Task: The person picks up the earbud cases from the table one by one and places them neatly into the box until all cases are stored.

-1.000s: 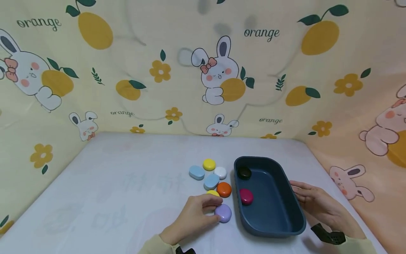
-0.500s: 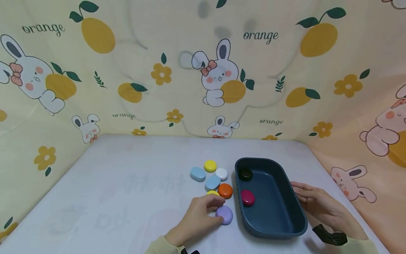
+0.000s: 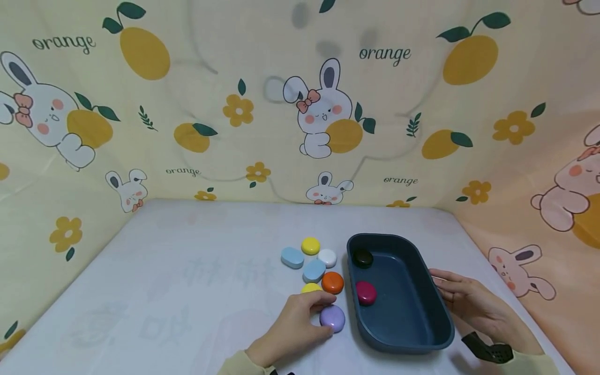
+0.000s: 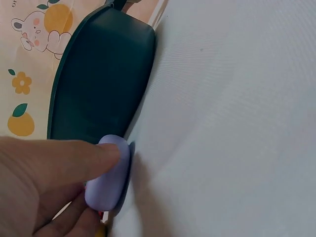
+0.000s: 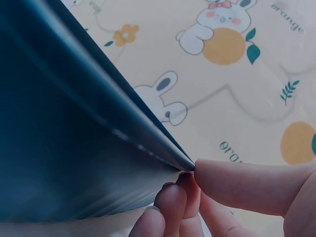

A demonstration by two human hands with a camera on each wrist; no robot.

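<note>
against left hand [image 3: 294,326], smooth lilac disc [image 3: 333,317]

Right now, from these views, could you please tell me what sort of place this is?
Probably a screened-off tabletop work area: cream rabbit-and-orange printed sheeting rises behind a flat white surface bearing a dark blue rounded rectangular tray.

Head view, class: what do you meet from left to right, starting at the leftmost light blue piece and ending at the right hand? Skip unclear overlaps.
Leftmost light blue piece → purple piece → blue tray → right hand.
</note>
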